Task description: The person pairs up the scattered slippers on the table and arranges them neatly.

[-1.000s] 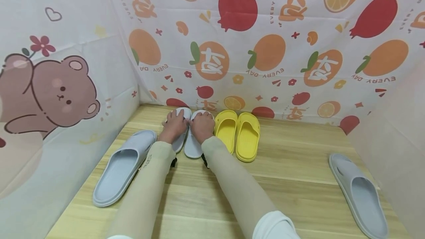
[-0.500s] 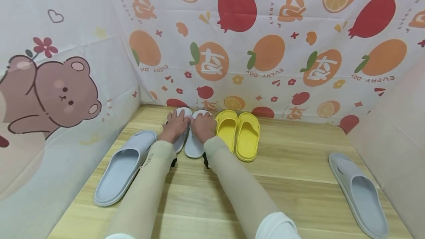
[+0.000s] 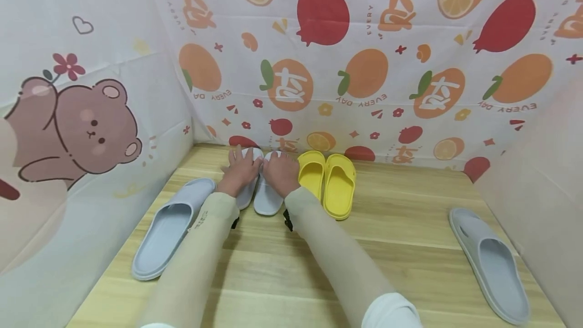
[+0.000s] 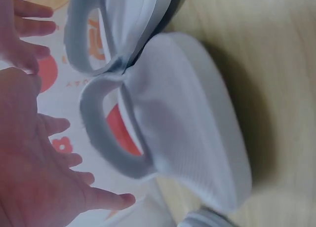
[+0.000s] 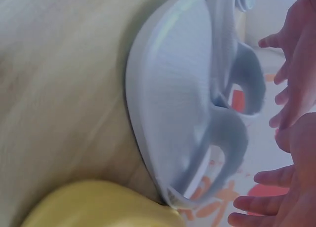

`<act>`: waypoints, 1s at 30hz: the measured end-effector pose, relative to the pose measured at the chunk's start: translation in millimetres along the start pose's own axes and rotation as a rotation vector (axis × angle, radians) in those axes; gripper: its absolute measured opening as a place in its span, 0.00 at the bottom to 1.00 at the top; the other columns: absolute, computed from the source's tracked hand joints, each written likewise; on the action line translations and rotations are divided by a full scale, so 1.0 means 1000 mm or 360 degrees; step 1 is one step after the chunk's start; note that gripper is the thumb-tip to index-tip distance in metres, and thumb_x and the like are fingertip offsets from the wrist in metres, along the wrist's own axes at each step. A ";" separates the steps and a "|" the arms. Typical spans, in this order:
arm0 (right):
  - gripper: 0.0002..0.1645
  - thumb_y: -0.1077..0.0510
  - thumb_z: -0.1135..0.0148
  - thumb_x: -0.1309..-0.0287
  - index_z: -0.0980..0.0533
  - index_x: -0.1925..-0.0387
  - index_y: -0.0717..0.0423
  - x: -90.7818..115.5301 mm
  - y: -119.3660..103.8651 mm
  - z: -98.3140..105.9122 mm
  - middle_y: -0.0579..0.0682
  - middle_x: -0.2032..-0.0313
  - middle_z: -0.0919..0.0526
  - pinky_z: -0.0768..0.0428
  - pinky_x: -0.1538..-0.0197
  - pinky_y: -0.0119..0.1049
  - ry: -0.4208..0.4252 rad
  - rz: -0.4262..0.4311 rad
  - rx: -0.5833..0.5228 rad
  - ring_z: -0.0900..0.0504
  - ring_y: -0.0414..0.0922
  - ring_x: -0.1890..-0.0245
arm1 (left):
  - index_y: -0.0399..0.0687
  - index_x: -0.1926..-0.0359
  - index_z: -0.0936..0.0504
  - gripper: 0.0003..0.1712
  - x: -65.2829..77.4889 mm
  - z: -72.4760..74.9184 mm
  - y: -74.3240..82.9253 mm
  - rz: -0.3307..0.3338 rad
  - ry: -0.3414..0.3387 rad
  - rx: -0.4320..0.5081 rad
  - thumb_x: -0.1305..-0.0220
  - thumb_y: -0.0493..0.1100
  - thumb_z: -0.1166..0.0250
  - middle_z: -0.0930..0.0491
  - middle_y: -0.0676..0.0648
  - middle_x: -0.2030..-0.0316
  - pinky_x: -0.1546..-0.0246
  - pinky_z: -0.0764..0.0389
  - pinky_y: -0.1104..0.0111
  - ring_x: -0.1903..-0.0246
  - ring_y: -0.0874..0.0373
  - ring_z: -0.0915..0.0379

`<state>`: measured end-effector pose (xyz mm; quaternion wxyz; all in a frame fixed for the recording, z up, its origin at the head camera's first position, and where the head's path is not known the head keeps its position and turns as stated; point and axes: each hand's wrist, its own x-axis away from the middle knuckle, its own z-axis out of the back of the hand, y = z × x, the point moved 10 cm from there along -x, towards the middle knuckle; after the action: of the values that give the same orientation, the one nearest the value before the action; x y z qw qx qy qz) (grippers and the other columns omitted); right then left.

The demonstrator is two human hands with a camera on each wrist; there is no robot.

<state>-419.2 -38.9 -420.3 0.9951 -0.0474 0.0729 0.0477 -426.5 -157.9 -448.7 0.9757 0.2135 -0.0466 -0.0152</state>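
With twelve o'clock straight ahead of me, my sleeves [image 3: 334, 257] reached forward over the pale wooden floor [image 3: 273, 287]. Nearest, at about half past two, a big grey slipper [image 3: 494, 267] lay by itself, and at ten o'clock lay another big grey slipper [image 3: 165, 234]. Farther on, just past twelve, a yellow slipper [image 3: 311, 178] and a second yellow slipper [image 3: 340, 189] stood side by side. Level with them, towards half past eleven, was the small grey pair: its left slipper [image 3: 247, 197] under my left hand [image 3: 240, 170], its right slipper [image 3: 267, 199] under my right hand [image 3: 281, 172], the straps [image 4: 93, 121] seeming to touch each other. Both hands hovered with fingers straight and spread, thumbs seeming to meet, nothing clamped in either. I judged the pair light, with thick, foamy soles likely to give a little under a squeeze and spring back. The insoles [image 5: 173, 94] showed fine ridges, so I didn't expect them to be slippery, and nothing about them looked fragile. The strap seemed the best place to take hold, a broad arch with room to hook fingers through; failing that, the sides of the sole. Anything so light could skid or twist if pushed at one end. Farthest off, at twelve, hung a white cloth [image 3: 328, 80] printed with fruit.
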 end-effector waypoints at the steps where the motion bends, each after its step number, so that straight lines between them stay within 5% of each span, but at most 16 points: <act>1: 0.34 0.35 0.63 0.31 0.28 0.41 0.53 0.001 0.001 0.004 0.53 0.49 0.22 0.26 0.48 0.49 0.0000 0.0009 -0.0008 0.22 0.50 0.52 | 0.45 0.25 0.57 0.39 0.002 0.003 0.002 -0.0005 0.0009 -0.0002 0.27 0.62 0.67 0.71 0.32 0.27 0.45 0.63 0.25 0.29 0.33 0.78; 10: 0.37 0.31 0.63 0.33 0.30 0.37 0.49 0.013 0.011 0.025 0.53 0.38 0.30 0.33 0.38 0.47 0.0003 0.0080 -0.0062 0.34 0.50 0.38 | 0.44 0.26 0.54 0.44 0.028 0.019 0.003 -0.0050 0.0017 -0.0139 0.30 0.69 0.67 0.64 0.32 0.27 0.45 0.65 0.25 0.29 0.35 0.76; 15: 0.39 0.30 0.58 0.36 0.33 0.34 0.50 0.019 0.023 0.030 0.52 0.39 0.30 0.36 0.36 0.47 0.0021 0.0126 -0.0117 0.36 0.50 0.38 | 0.44 0.26 0.52 0.45 0.045 0.032 -0.008 -0.0055 -0.0006 -0.0271 0.31 0.70 0.65 0.61 0.31 0.28 0.46 0.66 0.25 0.29 0.33 0.75; 20: 0.38 0.30 0.52 0.39 0.30 0.37 0.49 0.024 0.057 0.035 0.53 0.41 0.32 0.37 0.36 0.48 0.0131 0.0120 -0.0191 0.38 0.52 0.39 | 0.46 0.26 0.51 0.47 0.063 0.045 -0.019 -0.0067 0.0001 -0.0322 0.33 0.73 0.64 0.61 0.31 0.28 0.46 0.66 0.25 0.29 0.33 0.74; 30: 0.42 0.29 0.57 0.37 0.32 0.37 0.55 0.043 0.122 0.022 0.62 0.36 0.38 0.43 0.33 0.54 0.0081 0.0105 -0.0018 0.44 0.60 0.33 | 0.43 0.28 0.45 0.44 0.092 0.050 -0.050 -0.0076 -0.0012 -0.0459 0.31 0.70 0.65 0.61 0.31 0.28 0.47 0.62 0.24 0.30 0.31 0.73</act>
<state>-386.6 88.3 -415.3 0.9905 -0.0519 0.0994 0.0795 -339.9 -228.5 -416.2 0.9954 0.0721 -0.0425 -0.0457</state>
